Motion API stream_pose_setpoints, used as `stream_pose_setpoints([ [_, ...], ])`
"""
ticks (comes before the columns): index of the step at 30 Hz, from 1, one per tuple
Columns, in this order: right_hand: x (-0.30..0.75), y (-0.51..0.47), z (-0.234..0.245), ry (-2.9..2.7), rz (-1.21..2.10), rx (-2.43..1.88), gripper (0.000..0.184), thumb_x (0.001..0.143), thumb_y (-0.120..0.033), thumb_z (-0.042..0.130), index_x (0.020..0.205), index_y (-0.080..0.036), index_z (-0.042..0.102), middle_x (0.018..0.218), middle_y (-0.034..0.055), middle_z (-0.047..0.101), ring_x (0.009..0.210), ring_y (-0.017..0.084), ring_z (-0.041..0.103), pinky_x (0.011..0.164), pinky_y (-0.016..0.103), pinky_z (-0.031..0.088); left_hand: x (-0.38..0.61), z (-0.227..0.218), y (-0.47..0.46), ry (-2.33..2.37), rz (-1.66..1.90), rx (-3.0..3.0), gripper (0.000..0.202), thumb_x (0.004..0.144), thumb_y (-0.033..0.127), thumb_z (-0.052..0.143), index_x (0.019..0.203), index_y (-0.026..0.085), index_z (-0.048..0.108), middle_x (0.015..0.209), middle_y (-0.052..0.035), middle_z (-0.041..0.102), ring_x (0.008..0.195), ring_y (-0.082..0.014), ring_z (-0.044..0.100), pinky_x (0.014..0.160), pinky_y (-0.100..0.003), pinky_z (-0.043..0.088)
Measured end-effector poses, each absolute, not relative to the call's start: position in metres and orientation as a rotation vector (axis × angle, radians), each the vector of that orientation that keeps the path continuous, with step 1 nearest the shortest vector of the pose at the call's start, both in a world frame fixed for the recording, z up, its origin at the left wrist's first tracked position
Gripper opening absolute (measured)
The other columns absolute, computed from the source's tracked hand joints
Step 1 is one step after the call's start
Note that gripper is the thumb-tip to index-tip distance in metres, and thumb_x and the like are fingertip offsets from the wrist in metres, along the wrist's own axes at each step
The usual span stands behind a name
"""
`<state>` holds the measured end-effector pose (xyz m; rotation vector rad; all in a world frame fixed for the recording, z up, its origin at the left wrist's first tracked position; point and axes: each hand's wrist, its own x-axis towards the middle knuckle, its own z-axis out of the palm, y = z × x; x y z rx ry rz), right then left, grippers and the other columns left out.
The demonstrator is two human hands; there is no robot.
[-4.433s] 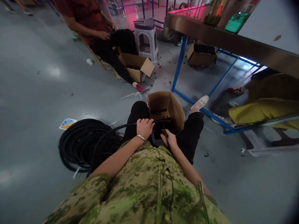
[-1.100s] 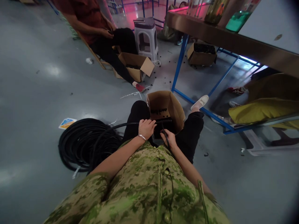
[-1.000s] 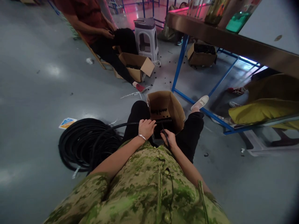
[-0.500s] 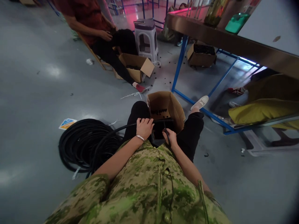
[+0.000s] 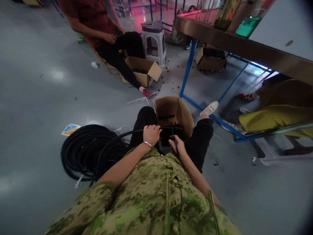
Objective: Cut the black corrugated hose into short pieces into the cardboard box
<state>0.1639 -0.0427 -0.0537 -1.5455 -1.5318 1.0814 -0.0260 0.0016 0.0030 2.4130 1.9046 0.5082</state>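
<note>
My left hand is closed round a black hose, whose free end pokes out to the right over an open cardboard box between my knees. In my right hand is a dark, slim scissors-like tool; its exact kind is hard to make out. The tip of this tool meets the hose near its free end. Small black pieces lie inside the box. To my left, the rest of the hose lies in a large coil on the floor.
A blue-framed table stands at the front right, with another box beneath it. Ahead, a seated person is beside a box and a plastic stool. Small black bits dot the floor.
The hose end and the tool have shifted very slightly. Both hands keep their hold. The seated person's hands have moved a little.
</note>
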Motion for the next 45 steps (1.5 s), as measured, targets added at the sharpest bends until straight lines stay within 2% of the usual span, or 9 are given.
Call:
stream_pose_setpoints([
  [16, 0.16, -0.049, -0.037, -1.663, 1.024, -1.572, 0.031, 0.083, -0.044, 0.056, 0.105, -0.023, 0.064, 0.075, 0.0006, 0.067, 0.065, 0.017, 0.06, 0.061, 0.025, 0.044, -0.027, 0.0, 0.001, 1.918, 0.53, 2.412, 0.035, 0.097, 0.039, 0.037, 0.101, 0.021, 0.067, 0.087, -0.0106, 0.066, 0.086, -0.0258, 0.056, 0.081, -0.042, 0.03],
  [25, 0.16, -0.048, -0.04, -1.606, 1.034, -1.551, 0.034, 0.085, -0.048, 0.054, 0.104, -0.021, 0.063, 0.077, 0.0018, 0.068, 0.067, 0.017, 0.062, 0.063, 0.025, 0.047, -0.023, 0.005, -0.003, 1.875, 0.498, 2.423, 0.031, 0.097, 0.037, 0.04, 0.102, 0.021, 0.066, 0.088, -0.0104, 0.066, 0.086, -0.0253, 0.056, 0.081, -0.041, 0.03],
  [31, 0.16, -0.047, -0.047, -1.541, 1.047, -1.54, 0.041, 0.087, -0.051, 0.052, 0.111, -0.019, 0.061, 0.076, 0.0025, 0.067, 0.068, 0.017, 0.063, 0.063, 0.025, 0.049, -0.02, 0.006, -0.005, 1.829, 0.471, 2.47, 0.031, 0.097, 0.037, 0.04, 0.103, 0.021, 0.066, 0.089, -0.0099, 0.066, 0.085, -0.0247, 0.056, 0.081, -0.042, 0.03],
  [39, 0.16, -0.046, -0.046, -1.619, 0.943, -1.552, 0.037, 0.089, -0.049, 0.047, 0.097, -0.019, 0.068, 0.068, 0.0015, 0.064, 0.06, 0.015, 0.059, 0.056, 0.022, 0.043, -0.022, 0.007, -0.004, 1.808, 0.446, 2.476, 0.03, 0.096, 0.037, 0.042, 0.104, 0.022, 0.066, 0.089, -0.0097, 0.065, 0.087, -0.0249, 0.056, 0.082, -0.042, 0.03],
  [45, 0.158, -0.043, -0.044, -1.628, 0.904, -1.563, 0.034, 0.087, -0.044, 0.049, 0.092, -0.018, 0.071, 0.066, 0.0018, 0.063, 0.06, 0.015, 0.057, 0.058, 0.023, 0.043, -0.021, 0.007, -0.004, 1.823, 0.42, 2.484, 0.03, 0.096, 0.036, 0.042, 0.102, 0.022, 0.067, 0.089, -0.0096, 0.066, 0.086, -0.0254, 0.056, 0.082, -0.042, 0.03],
])
